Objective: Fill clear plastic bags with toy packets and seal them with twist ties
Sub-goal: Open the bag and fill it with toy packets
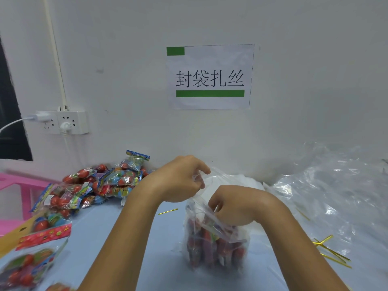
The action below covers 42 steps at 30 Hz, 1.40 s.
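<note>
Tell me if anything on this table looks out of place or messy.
One gold twist tie lies alone mid-table, left of the bag both hands are gathering, apart from the other ties at right. The toy packets sit in a loose heap at left. Nothing looks spilled or damaged.

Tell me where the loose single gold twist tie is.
The single twist tie lies on the blue table, below the left hand, left of the filled bag.

The pale blue bench [159, 244] carries a filled clear bag [214, 248], heaped toy packets [94, 185], gold twist ties [331, 253] and loose plastic bags [336, 196].
</note>
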### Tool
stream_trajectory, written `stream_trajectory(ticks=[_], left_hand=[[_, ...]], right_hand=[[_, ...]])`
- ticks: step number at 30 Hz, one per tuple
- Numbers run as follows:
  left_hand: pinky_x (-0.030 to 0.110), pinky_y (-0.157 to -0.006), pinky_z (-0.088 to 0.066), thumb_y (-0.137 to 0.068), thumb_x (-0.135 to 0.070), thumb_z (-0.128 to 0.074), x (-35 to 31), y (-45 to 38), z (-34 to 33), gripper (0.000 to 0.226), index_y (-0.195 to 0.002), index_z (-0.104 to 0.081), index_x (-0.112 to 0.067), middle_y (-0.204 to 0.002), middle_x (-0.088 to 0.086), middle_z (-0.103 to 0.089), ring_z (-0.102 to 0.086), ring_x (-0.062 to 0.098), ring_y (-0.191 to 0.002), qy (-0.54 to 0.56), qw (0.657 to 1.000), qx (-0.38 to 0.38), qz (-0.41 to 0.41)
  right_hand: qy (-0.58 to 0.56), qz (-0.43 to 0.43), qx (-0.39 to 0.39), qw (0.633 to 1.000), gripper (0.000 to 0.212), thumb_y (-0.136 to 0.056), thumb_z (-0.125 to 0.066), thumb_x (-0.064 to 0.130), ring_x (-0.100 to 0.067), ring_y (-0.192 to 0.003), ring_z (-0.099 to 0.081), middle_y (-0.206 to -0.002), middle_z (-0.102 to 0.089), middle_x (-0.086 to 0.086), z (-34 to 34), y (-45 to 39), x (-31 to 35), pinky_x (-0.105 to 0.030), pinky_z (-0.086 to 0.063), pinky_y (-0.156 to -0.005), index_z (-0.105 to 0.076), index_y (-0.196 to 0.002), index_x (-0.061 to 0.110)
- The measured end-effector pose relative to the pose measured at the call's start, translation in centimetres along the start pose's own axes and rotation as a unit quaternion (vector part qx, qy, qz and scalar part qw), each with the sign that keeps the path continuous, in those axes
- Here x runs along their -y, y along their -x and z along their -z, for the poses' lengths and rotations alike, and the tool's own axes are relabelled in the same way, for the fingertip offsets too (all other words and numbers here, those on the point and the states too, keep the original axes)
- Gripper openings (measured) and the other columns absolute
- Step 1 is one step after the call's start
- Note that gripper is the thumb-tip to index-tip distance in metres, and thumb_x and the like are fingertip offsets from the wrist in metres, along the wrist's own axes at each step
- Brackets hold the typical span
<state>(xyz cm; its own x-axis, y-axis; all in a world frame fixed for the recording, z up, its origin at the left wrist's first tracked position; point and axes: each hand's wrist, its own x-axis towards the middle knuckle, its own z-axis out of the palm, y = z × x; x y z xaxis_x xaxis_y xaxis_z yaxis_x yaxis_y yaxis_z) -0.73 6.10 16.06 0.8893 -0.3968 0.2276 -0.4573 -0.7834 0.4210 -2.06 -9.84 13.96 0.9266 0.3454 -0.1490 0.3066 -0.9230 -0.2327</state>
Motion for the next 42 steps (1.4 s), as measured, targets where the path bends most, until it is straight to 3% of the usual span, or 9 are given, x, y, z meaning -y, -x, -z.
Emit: stream_trajectory(ticks=[8, 12, 19, 24, 28, 32, 36, 39, 42], left_hand=[[0.014, -0.077, -0.043, -0.094, -0.009, -0.05, 0.5, 0.4, 0.6, 0.041, -0.131, -0.061, -0.022, -0.094, -0.014, -0.072, -0.055, -0.005, -0.096, 0.014, 1.0, -0.01, 0.015], [0.011, -0.07, -0.047, -0.094, -0.009, -0.051, 0.7, 0.6, 0.8, 0.039, -0.13, -0.062, -0.021, -0.096, -0.01, -0.073, -0.062, 0.003, -0.099, 0.022, 1.0, -0.009, 0.019], [0.026, -0.087, -0.054, -0.093, -0.008, -0.05, 0.8, 0.4, 0.9, 0.041, -0.132, -0.061, -0.018, -0.097, -0.008, -0.073, -0.066, 0.007, -0.098, 0.025, 0.999, -0.015, 0.03], [0.023, -0.089, -0.053, -0.094, -0.008, -0.051, 0.8, 0.4, 0.8, 0.041, -0.133, -0.06, -0.017, -0.098, -0.008, -0.074, -0.066, 0.004, -0.096, 0.028, 0.999, -0.014, 0.026], [0.024, -0.09, -0.054, -0.093, -0.005, -0.051, 0.6, 0.5, 0.8, 0.042, -0.133, -0.061, -0.016, -0.1, -0.007, -0.075, -0.07, 0.006, -0.094, 0.037, 0.999, -0.015, 0.024], [0.034, -0.091, -0.056, -0.093, -0.005, -0.05, 0.7, 0.6, 1.0, 0.041, -0.13, -0.062, -0.016, -0.097, -0.009, -0.074, -0.07, 0.007, -0.091, 0.045, 0.998, -0.02, 0.029], [0.043, -0.088, -0.057, -0.092, -0.005, -0.049, 1.0, 0.5, 1.1, 0.041, -0.129, -0.063, -0.017, -0.094, -0.009, -0.074, -0.071, 0.011, -0.093, 0.054, 0.998, -0.027, 0.036], [0.037, -0.085, -0.059, -0.093, -0.007, -0.048, 1.2, 0.4, 1.1, 0.037, -0.125, -0.065, -0.017, -0.093, -0.008, -0.075, -0.071, 0.013, -0.092, 0.06, 0.996, -0.049, 0.035], [0.029, -0.076, -0.059, -0.092, -0.008, -0.047, 1.3, 0.3, 1.3, 0.036, -0.117, -0.069, -0.021, -0.089, -0.009, -0.076, -0.071, 0.01, -0.086, 0.06, 0.993, -0.092, 0.043]], right_hand=[[-0.026, 0.023, -0.052, 0.998, 0.032, -0.089, -0.048, 0.014, 0.001, -0.039, -0.046, -0.041, -0.049, 0.016, 0.1, 0.2, 0.0, -0.008, -0.025, -0.031, -0.062, -0.061, 0.021], [-0.031, 0.016, -0.044, 0.998, 0.037, -0.087, -0.044, 0.011, -0.012, -0.046, -0.035, -0.045, -0.038, 0.007, -0.3, -0.4, -0.1, -0.02, -0.028, -0.043, -0.041, -0.051, 0.018], [-0.044, 0.059, -0.093, 0.993, 0.025, -0.09, -0.047, 0.017, 0.004, -0.04, -0.047, -0.052, -0.051, 0.016, -0.3, -0.3, 0.5, -0.007, -0.028, -0.034, -0.066, -0.078, 0.03], [-0.061, 0.11, -0.048, 0.991, 0.057, -0.09, -0.04, 0.004, 0.012, -0.04, -0.047, -0.069, -0.05, 0.016, -0.5, -0.5, 1.0, -0.008, -0.03, -0.036, -0.066, -0.122, 0.044], [-0.051, 0.096, -0.025, 0.994, 0.057, -0.09, -0.038, 0.001, 0.0, -0.039, -0.048, -0.067, -0.048, 0.017, -0.9, -0.4, 1.4, -0.013, -0.032, -0.038, -0.071, -0.111, 0.043], [-0.025, 0.053, -0.066, 0.996, 0.033, -0.085, -0.042, 0.004, -0.01, -0.052, -0.044, -0.062, -0.051, 0.007, -0.8, -0.4, 1.3, -0.022, -0.034, -0.047, -0.058, -0.062, 0.022], [0.0, 0.032, -0.103, 0.994, 0.032, -0.083, -0.044, 0.005, -0.009, -0.044, -0.05, -0.061, -0.057, 0.01, -0.2, -0.1, 0.7, -0.009, -0.028, -0.029, -0.073, -0.081, 0.018], [-0.098, 0.065, -0.122, 0.985, 0.044, -0.084, -0.039, 0.003, 0.006, -0.058, -0.064, -0.074, -0.072, 0.01, 0.8, 0.4, 0.3, -0.008, -0.044, -0.05, -0.074, -0.094, 0.03], [-0.186, 0.098, -0.201, 0.957, 0.043, -0.085, -0.039, 0.002, -0.002, -0.07, -0.072, -0.084, -0.074, 0.005, 2.0, 1.1, -0.7, -0.02, -0.055, -0.062, -0.073, -0.092, 0.026]])
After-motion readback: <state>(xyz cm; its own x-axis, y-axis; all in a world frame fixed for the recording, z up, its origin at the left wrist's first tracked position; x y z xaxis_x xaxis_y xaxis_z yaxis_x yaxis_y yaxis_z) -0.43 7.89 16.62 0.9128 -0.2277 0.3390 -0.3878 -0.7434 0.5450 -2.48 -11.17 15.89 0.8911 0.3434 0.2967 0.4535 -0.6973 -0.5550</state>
